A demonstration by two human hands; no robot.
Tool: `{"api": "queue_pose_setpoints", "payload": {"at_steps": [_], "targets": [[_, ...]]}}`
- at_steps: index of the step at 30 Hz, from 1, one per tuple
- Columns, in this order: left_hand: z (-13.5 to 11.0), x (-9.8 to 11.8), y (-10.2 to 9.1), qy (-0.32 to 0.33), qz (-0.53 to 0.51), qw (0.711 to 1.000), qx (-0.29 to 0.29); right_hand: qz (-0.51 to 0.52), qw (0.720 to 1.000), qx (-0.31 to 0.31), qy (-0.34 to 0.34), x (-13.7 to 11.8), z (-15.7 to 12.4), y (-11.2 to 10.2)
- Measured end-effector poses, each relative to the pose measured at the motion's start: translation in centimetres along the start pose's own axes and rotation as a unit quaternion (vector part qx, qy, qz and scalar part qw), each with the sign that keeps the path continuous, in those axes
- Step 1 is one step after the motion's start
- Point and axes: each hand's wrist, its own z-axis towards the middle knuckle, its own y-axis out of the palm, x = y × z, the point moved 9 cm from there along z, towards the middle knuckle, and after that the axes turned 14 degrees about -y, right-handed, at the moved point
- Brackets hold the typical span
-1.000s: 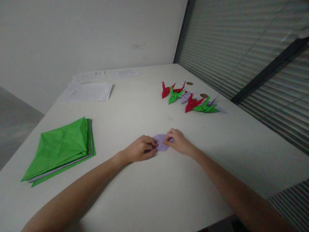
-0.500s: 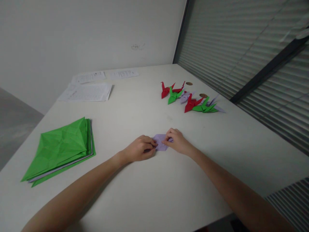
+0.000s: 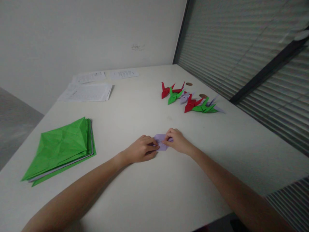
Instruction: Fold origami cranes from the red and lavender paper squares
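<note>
A small folded sheet of purple origami paper lies on the white table in front of me, partly covered by both hands. My left hand is at its left side, fingers curled, with fingertips on the paper and the thumb near its lower edge. From the right, my right hand pinches a part of the same sheet between thumb and forefinger. A bit of purple shows inside that hand's grip. The exact folds under the fingers are too small to make out.
Several folded paper cranes in red, green and purple stand at the back right. A stack of creased green paper lies at left. Printed sheets rest at the back left. Window blinds border the right side.
My left hand has shifted slightly right, its fingertips reaching further over the purple paper. My right hand has hardly moved.
</note>
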Motion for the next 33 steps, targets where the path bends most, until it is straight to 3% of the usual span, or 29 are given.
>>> {"api": "queue_pose_setpoints", "payload": {"at_steps": [16,26,33], "targets": [[0.0,-0.1,0.1,-0.002,0.005,1.0,0.017,-0.006,1.0,-0.004,-0.005,-0.1,0.0,0.0],[0.0,1.0,0.3,0.037,0.087,0.995,0.004,-0.009,1.0,0.001,-0.013,0.0,-0.1,0.1],[-0.3,0.3,0.2,0.036,0.04,0.999,-0.006,-0.007,1.0,-0.009,0.004,-0.2,0.1,0.0]]}}
